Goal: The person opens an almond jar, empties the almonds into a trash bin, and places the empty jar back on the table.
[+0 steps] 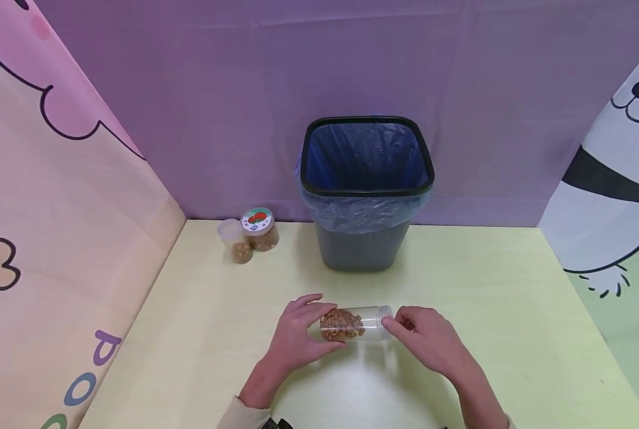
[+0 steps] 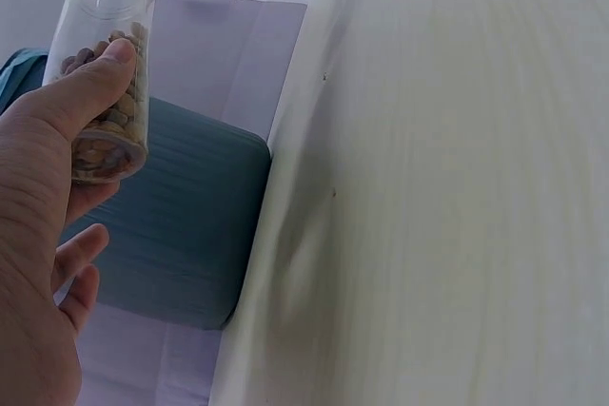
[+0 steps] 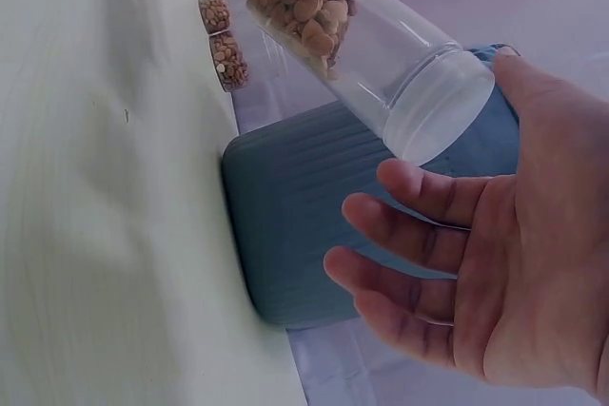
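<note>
A clear plastic jar [image 1: 358, 325], part full of brown pellets, lies on its side just above the yellow table [image 1: 512, 310]. My left hand [image 1: 308, 326] grips its pellet-filled bottom end, and in the left wrist view the thumb [image 2: 90, 83] lies across the jar [image 2: 100, 92]. My right hand [image 1: 405, 328] is at the capped end. Seen from the right wrist, the white lid [image 3: 442, 106] faces the palm of that hand [image 3: 466, 235]. The thumb lies beside the lid's rim, and the fingers [image 3: 400, 183] curve loosely just beneath it.
A dark bin [image 1: 366, 190] lined with a blue bag stands behind the jar at the table's back. Two small pellet jars [image 1: 260, 229] stand to its left near the back corner. Printed cloth walls close in the left, back and right sides.
</note>
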{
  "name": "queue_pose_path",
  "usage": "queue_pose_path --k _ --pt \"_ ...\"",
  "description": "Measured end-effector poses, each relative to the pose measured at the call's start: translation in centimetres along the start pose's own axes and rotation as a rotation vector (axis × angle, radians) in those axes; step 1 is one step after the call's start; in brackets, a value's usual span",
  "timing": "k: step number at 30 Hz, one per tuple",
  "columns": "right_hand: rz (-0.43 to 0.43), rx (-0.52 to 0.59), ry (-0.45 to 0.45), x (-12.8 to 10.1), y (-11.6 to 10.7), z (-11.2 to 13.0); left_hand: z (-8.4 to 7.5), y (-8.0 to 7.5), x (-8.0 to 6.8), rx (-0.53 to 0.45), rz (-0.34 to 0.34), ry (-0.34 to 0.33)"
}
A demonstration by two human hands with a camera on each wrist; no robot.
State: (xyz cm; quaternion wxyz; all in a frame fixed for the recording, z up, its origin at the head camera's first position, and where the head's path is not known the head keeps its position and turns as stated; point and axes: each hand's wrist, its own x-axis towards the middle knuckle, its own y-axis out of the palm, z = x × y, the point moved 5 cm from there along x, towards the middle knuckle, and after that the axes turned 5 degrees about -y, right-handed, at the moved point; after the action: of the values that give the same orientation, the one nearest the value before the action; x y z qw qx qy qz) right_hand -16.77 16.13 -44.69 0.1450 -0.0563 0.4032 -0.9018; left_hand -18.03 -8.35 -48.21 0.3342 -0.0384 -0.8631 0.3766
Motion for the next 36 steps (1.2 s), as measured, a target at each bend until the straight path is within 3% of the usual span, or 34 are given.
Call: queue_pose_path --k 7,13,20,36 --pt "-0.021 0.098 -0.097 0.0 -0.1 -0.1 0.0 0.2 0.0 -0.004 -0.008 0.016" --pt "-0.056 0.207 -0.276 0.0 -0.4 0.1 0.0 0.4 0.0 0.0 0.0 -0.008" --pt "-0.118 0.209 -0.449 -0.5 -0.8 1.5 0.0 0.4 0.0 0.003 -0.006 -0.02" --pt "-0.127 0.19 -0.361 -0.3 -1.1 0.2 0.4 0.3 -0.1 -0.014 -0.015 -0.029"
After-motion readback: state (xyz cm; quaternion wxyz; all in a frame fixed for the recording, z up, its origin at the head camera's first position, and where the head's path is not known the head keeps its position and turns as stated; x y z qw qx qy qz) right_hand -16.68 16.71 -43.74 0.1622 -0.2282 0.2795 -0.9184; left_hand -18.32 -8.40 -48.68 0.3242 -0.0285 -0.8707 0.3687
